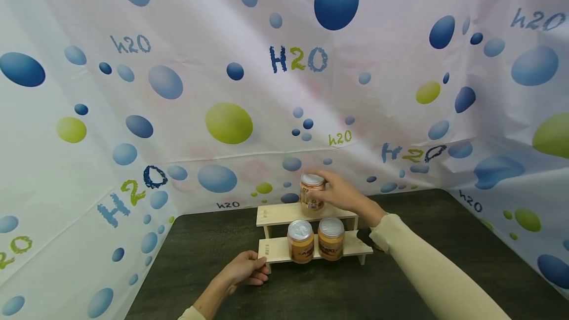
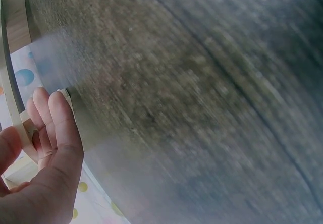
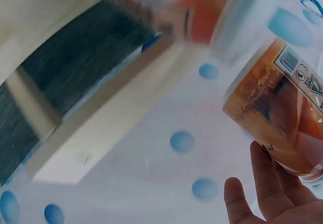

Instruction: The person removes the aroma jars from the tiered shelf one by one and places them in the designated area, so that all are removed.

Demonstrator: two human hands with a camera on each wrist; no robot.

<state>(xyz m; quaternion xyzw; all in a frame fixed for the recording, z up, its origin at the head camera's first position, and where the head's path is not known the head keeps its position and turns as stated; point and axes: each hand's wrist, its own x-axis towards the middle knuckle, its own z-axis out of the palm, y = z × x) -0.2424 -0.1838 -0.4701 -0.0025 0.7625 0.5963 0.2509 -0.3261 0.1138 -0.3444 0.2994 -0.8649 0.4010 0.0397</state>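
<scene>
Jar (image 1: 312,192) upright, lid up, gripped by right-hand fingers (image 1: 326,186); left hand (image 1: 244,268) holds shelf (image 1: 275,249).

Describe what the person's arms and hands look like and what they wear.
Both hands are bare, with no gloves, and no rings or watch show. The right hand comes out of a long, close-fitting cream sleeve that ends at the wrist. Behind the left hand, only a sliver of a matching cream cuff shows at the frame's bottom edge.
</scene>
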